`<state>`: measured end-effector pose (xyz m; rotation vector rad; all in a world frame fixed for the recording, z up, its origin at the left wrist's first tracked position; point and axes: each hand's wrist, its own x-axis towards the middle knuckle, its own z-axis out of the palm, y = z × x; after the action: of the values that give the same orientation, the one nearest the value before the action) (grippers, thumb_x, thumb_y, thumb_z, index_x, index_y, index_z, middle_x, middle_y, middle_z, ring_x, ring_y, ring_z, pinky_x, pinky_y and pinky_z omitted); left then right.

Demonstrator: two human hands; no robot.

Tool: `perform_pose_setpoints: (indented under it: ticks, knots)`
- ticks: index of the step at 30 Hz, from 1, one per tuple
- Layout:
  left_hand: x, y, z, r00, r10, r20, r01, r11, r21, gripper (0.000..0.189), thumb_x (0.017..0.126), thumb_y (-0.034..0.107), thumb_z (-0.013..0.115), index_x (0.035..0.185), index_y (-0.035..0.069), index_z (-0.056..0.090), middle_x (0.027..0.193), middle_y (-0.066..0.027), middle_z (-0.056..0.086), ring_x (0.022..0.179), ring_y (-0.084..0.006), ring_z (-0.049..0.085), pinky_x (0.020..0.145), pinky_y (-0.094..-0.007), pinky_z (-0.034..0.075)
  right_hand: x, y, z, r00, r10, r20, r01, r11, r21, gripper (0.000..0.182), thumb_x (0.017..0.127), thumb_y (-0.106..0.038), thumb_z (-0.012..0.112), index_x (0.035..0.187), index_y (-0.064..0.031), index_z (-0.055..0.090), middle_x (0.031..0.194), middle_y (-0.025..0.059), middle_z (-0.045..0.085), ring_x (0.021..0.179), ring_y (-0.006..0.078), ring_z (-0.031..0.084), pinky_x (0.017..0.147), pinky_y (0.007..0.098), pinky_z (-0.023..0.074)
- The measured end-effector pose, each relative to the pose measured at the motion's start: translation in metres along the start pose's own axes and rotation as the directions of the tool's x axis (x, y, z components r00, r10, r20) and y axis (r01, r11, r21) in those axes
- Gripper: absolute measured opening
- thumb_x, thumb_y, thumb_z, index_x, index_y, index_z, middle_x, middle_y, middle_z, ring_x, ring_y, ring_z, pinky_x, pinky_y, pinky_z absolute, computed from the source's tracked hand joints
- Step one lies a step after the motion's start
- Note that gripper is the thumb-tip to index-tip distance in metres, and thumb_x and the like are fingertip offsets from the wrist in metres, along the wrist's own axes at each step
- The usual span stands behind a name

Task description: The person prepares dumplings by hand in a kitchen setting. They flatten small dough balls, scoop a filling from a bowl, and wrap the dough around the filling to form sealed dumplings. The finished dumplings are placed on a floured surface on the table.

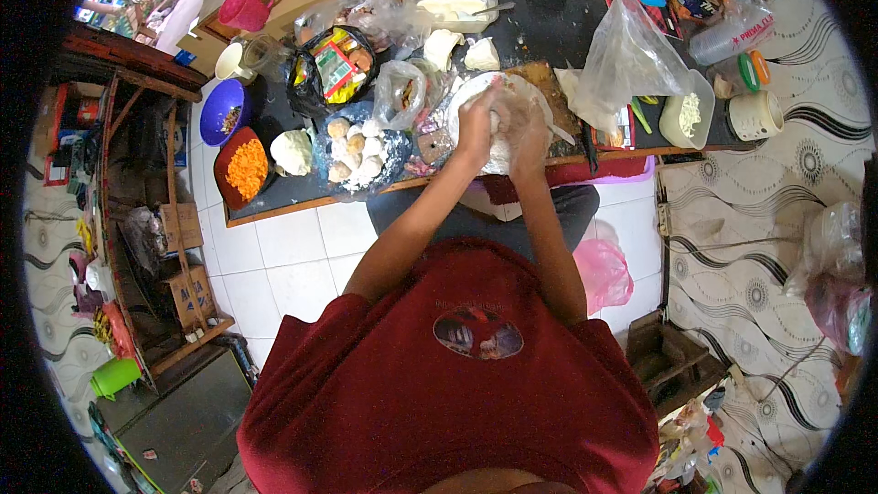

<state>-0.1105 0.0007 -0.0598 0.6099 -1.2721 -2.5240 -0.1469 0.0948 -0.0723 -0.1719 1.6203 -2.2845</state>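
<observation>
Both of my hands are over a white plate [461, 97] dusted with white powder. My left hand [477, 125] is on its left side, fingers pointing away from me, beside a pale lump that is partly hidden. My right hand [529, 140] is blurred at the plate's right side; whether it holds anything cannot be seen. The handle of a utensil [562, 134] sticks out at the plate's right rim. Left of the plate, several pale balls [354, 144] lie on a floured plastic-covered plate [398, 145]. A big lump of white dough [293, 152] sits farther left.
On the black table [274, 202] stand a bowl of orange bits [247, 168], a purple bowl [223, 112], a black bag of packets [333, 67], a rectangular tub with a spoon [450, 3], a wooden board [542, 79], a clear plastic bag [627, 55] and a container of white shreds [688, 112].
</observation>
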Motion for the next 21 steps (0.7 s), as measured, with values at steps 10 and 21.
perform_pose_setpoints:
  ticks: [10, 21]
  knots:
    - [-0.022, 0.018, 0.01, 0.937, 0.346, -0.057, -0.297, 0.869, 0.395, 0.043, 0.098, 0.034, 0.042, 0.108, -0.003, 0.063, 0.105, -0.0125, 0.066, 0.095, -0.0181, 0.06, 0.086, -0.0297, 0.044, 0.021, 0.002, 0.004, 0.882, 0.457, 0.112, -0.447, 0.738, 0.506, 0.025, 0.097, -0.027, 0.043, 0.095, -0.0056, 0.055, 0.079, 0.0038, 0.061, 0.064, 0.0212, 0.057, 0.06, 0.0366, 0.0489]
    - [0.021, -0.033, -0.045, 0.878, -0.047, 0.476, 0.359, 0.723, -0.59, 0.021, 0.092, 0.022, 0.05, 0.107, 0.01, 0.059, 0.078, -0.0021, 0.062, 0.066, -0.0141, 0.058, 0.066, -0.0286, 0.049, 0.001, -0.032, 0.001, 0.991, -0.135, -0.001, 0.125, 0.919, -0.373, 0.035, 0.097, -0.026, 0.042, 0.101, 0.0018, 0.063, 0.093, 0.0163, 0.066, 0.086, 0.0221, 0.062, 0.078, 0.0362, 0.0481]
